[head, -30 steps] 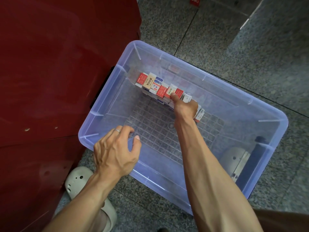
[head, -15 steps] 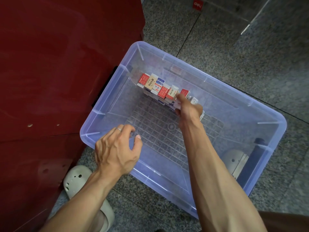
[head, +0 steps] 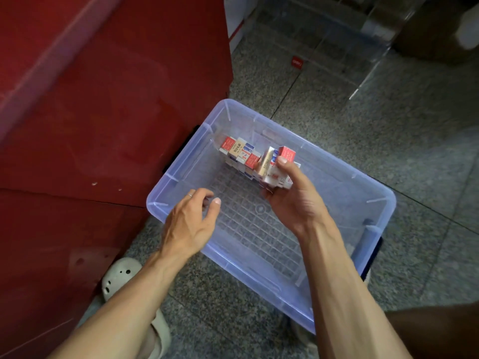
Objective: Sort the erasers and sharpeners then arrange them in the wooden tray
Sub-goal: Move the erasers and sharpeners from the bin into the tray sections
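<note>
left hand [head: 190, 224]: loosely curled, seemingly holding nothing | right hand [head: 293, 200]: raised, grip closed, thumb up

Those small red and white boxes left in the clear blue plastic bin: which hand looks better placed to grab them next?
Probably the left hand. It hovers over the clear blue plastic bin's near rim, fingers loosely curled, holding nothing. The right hand already grips a bunch of small boxes, beside the remaining row of red and white boxes.

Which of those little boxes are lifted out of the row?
The small handful gripped in the right hand, topped by a red box; the other boxes sit lined along the bin's far wall.
</note>
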Demonstrator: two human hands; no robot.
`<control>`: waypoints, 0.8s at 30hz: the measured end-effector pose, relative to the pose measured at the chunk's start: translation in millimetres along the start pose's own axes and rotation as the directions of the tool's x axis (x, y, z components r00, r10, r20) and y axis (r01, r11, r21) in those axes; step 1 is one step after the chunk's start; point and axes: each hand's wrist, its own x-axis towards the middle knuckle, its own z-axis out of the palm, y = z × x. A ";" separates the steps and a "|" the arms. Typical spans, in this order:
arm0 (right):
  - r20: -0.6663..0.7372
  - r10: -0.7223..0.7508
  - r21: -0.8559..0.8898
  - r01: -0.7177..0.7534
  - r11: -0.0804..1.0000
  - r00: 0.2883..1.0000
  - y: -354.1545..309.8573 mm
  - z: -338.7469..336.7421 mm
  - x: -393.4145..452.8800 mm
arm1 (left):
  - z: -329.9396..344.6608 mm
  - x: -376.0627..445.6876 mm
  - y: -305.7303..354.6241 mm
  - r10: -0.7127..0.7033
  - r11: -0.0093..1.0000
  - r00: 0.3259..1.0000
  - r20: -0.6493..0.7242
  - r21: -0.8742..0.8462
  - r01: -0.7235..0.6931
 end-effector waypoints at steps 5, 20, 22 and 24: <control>0.172 0.039 0.029 -0.044 0.999 0.984 -3.4 28.2 -39.3 | -35.6 -33.6 24.9 -0.039 0.981 0.992 -0.117 -0.192 0.016; 0.463 0.057 -0.313 0.103 0.944 0.885 41.0 124.8 -172.6 | -144.0 -145.1 45.5 -0.138 0.852 0.829 -0.542 -0.492 -0.180; 0.503 0.069 -0.357 0.135 0.924 0.862 50.1 139.7 -184.9 | -158.3 -160.8 44.7 -0.109 0.862 0.812 -0.574 -0.461 -0.210; 0.553 0.092 -0.395 0.164 0.904 0.828 57.1 152.2 -194.1 | -171.8 -174.3 42.3 -0.088 0.876 0.806 -0.585 -0.430 -0.216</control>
